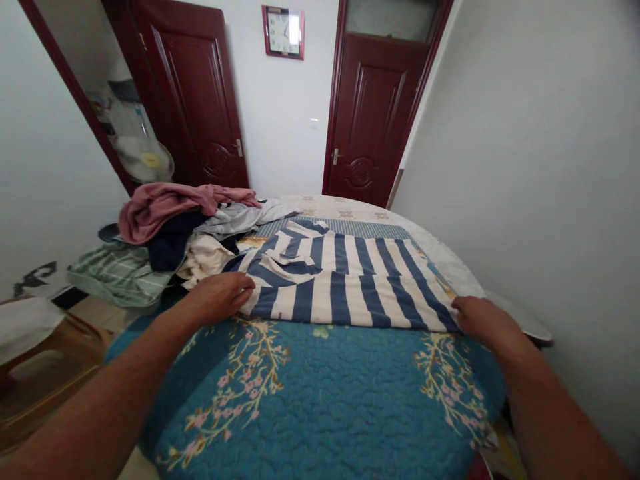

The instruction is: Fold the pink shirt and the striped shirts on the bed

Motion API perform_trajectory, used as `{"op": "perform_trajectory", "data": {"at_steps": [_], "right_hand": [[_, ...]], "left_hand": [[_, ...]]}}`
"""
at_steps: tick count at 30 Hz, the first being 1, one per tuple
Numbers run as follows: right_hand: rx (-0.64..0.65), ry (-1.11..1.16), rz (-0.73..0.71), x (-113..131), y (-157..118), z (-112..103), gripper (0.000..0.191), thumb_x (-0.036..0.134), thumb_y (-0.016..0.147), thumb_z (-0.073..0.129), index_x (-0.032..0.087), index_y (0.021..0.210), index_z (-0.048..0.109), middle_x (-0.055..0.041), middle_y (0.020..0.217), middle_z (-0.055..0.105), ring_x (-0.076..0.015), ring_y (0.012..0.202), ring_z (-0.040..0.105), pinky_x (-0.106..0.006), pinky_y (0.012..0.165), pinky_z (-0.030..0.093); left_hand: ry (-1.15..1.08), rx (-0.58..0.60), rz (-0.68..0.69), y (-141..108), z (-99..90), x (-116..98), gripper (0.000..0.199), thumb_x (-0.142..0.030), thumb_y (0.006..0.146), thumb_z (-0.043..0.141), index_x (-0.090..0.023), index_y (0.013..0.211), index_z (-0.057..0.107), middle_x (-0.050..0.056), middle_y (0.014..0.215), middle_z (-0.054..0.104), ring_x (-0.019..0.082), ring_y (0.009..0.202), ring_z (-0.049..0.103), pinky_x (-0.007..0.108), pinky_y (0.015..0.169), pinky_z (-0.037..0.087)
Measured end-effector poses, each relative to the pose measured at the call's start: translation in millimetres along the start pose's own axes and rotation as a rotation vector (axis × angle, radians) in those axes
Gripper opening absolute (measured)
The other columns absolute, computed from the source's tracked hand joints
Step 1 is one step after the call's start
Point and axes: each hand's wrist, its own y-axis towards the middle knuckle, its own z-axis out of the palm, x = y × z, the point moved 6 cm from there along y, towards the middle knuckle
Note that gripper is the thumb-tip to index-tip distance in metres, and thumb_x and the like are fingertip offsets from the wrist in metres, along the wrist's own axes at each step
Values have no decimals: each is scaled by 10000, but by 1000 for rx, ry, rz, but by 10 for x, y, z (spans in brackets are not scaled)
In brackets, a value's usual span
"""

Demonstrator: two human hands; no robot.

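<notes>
A blue and cream striped shirt [350,280] lies spread out sideways on a teal quilted cloth [340,393] with a flower pattern. My left hand [223,295] pinches the shirt's near left corner, close to its sleeve. At the opposite end, my right hand [483,319] grips the near right corner, at the hem. Both hands have their fingers closed on the fabric. The shirt's upper layer is rumpled near the collar end at the left, and its near edge runs fairly straight between my hands.
A heap of clothes, with a pink garment [170,207] on top and a green checked one [123,273] below, sits at the left of the round table [440,257]. A stool [55,340] stands at lower left. White walls and red doors [193,93] surround the table.
</notes>
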Motion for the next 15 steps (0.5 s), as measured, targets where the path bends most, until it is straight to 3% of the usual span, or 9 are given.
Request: {"op": "perform_trajectory", "data": {"at_steps": [2,4,8,11,15], "right_hand": [[-129,8,-38,248,83,-134,396,232,1003,509,154,1293,767,-196,1285,751,-328,1196,697,-416,1039,501],[-256,34,-80,541,145,-169,426,322,1064,472,129,1345,728,-207,1352,716,-328,1284,644,-425,1136,456],[-312,76,-88,928,266,88,486,405,1115,428,135,1455,648,-193,1480,644,-308,1402,566,-425,1206,406],[-291,69,-98,949,386,281,500,420,1127,411,175,1513,615,-175,1564,587,-291,1442,545,-424,1228,390],[-284,91,-104,847,537,344,507,438,1140,365,207,1502,634,-151,1554,603,-282,1433,557,-429,1220,400]], "left_hand": [[-51,-46,39,112,33,-170,400,-397,1031,478,-250,1262,770,100,1277,767,265,1182,712,372,1055,519],[-92,-59,90,212,180,-373,453,-424,1041,493,-223,1379,719,132,1380,717,280,1262,674,404,1123,490],[-49,-84,129,338,533,-622,528,-443,1052,519,-185,1493,650,181,1529,619,331,1413,568,492,1216,406],[-31,-74,126,397,614,-611,548,-464,1069,487,-233,1554,597,151,1593,578,329,1468,524,519,1241,364],[-46,20,129,445,571,-524,576,-501,1075,454,-263,1588,558,128,1637,548,316,1504,503,499,1237,373]]}}
